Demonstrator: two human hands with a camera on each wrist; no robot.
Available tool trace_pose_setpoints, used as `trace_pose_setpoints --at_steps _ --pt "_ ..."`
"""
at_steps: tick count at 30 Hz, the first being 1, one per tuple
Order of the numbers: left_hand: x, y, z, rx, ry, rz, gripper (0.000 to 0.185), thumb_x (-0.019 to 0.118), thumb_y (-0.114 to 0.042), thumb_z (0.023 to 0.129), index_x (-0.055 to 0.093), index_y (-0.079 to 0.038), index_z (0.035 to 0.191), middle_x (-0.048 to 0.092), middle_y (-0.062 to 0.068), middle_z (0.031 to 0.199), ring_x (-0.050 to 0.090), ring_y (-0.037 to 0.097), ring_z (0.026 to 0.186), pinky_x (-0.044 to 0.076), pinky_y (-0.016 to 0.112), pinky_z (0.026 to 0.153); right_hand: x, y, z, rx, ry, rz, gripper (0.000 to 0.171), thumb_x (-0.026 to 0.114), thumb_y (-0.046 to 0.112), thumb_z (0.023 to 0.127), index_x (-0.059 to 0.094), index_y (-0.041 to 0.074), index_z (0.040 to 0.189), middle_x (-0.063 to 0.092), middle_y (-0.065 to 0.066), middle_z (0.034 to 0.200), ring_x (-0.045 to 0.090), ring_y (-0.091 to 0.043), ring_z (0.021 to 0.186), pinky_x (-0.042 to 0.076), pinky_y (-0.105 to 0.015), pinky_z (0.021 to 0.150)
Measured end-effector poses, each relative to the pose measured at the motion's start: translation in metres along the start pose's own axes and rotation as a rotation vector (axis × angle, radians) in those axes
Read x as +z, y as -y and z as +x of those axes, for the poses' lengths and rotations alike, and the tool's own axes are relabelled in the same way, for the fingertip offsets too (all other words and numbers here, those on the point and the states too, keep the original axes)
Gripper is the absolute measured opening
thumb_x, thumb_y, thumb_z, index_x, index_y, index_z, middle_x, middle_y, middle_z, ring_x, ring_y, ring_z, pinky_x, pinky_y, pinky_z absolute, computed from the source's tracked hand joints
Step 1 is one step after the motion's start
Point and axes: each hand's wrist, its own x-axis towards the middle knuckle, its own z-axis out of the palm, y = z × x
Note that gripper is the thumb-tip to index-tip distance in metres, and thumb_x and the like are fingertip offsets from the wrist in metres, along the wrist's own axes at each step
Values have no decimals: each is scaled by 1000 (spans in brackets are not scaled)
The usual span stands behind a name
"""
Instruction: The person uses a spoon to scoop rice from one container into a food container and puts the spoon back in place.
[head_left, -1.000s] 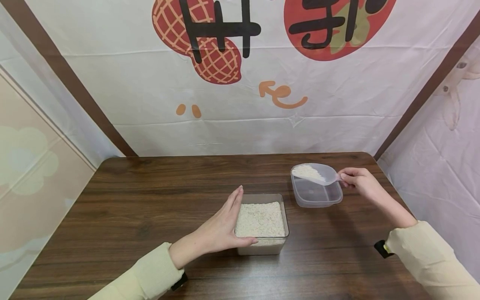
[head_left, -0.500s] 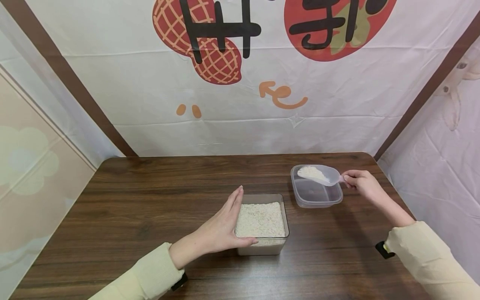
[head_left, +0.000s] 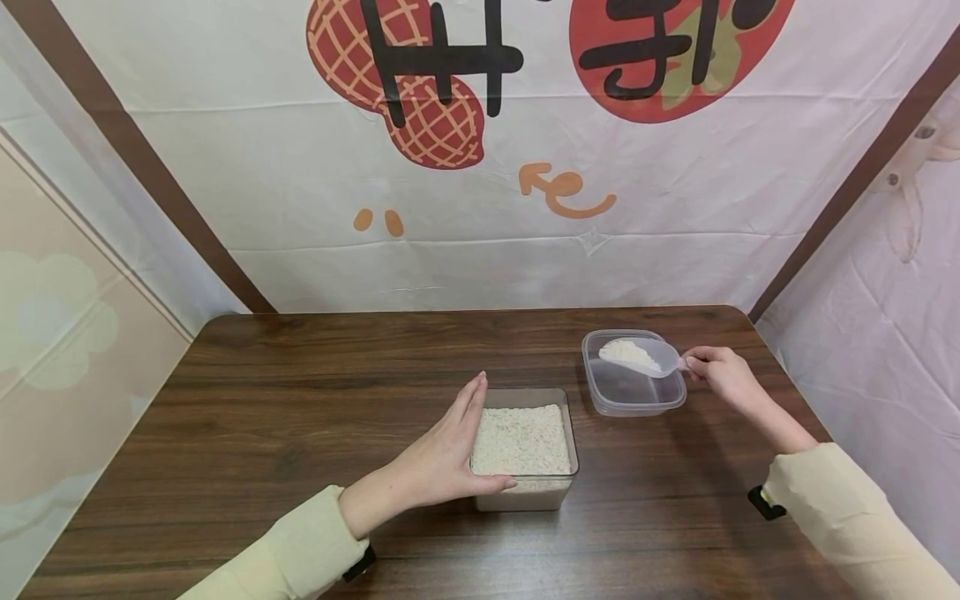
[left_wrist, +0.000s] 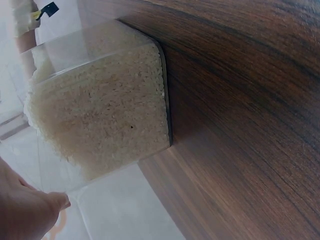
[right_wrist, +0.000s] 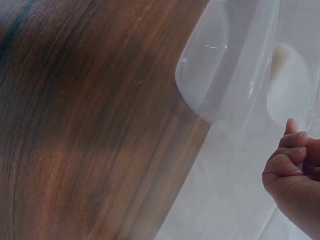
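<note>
White cloth backdrop (head_left: pixel 480 275), brown-edged, printed in red, black and orange; hangs behind the table.

Dark wood-grain table (head_left: pixel 337 375); bears both vessels, set well within its edges.

Pale sleeves (head_left: pixel 307 542), two, on the person's forearms.

Rice bin (head_left: pixel 531 498), see-through, square, lidless; near the table's middle, largely filled with rice (head_left: pixel 521 440). Condition suggests only a little has been taken.

Clear plastic container (head_left: pixel 633 409), lidless; beyond the bin to the right, apart from it. No rice shows on its visible floor; the part under the scoop is obscured.

Left hand (head_left: pixel 442 467): fingers extended, spread about the bin's left side, thumb along the near wall, seemingly steadying it.

Right hand (head_left: pixel 718 371): thumb and fingers pinching the scoop's handle.

Scoop (head_left: pixel 660 358), translucent, over the container; contact with its rim cannot be told. Nothing seen obstructs the opening below.

Scooped rice (head_left: pixel 626 354), one load, inside the scoop. Stage, as judged: mid-transfer; scooping and carrying done, emptying left.

Black wrist pieces (head_left: pixel 767 503), two, one beneath each sleeve; clear of the vessels.
</note>
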Motion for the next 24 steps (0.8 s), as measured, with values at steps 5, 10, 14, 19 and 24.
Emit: trace_pose_setpoints --at_steps 5,10,14,19,24 --pt "0 0 0 -6 6 0 114 65 -57 73 0 4 143 1 16 151 21 27 134 29 39 104 4 -5 2 -2 -13 -49 25 42 10 93 59 -6 88 48 -4 63 37 -9 53 31 -26 48" --pt "1 0 0 -9 10 -7 114 65 -57 73 -2 3 144 1 16 151 21 27 134 29 39 104 7 -7 4 -19 -23 -94 24 42 10 92 60 -4 85 48 -2 61 38 -12 53 30 -27 50" --pt "1 0 0 -9 7 -9 114 65 -56 73 -2 3 144 1 15 151 22 27 134 30 40 104 9 -6 5 -31 -34 -123 23 43 9 91 60 -4 84 47 0 59 38 -13 53 30 -27 50" --pt "1 0 0 -12 6 -7 114 65 -57 72 -1 4 144 0 14 151 22 27 134 30 39 104 10 -4 5 -52 -51 -154 23 42 7 91 60 -4 83 48 1 59 39 -14 54 31 -28 50" --pt "1 0 -1 -16 7 -6 114 65 -57 72 -1 3 144 0 14 151 22 26 134 30 39 104 12 -7 7 -66 -61 -194 24 41 6 90 61 -4 84 48 1 58 41 -14 53 32 -28 50"
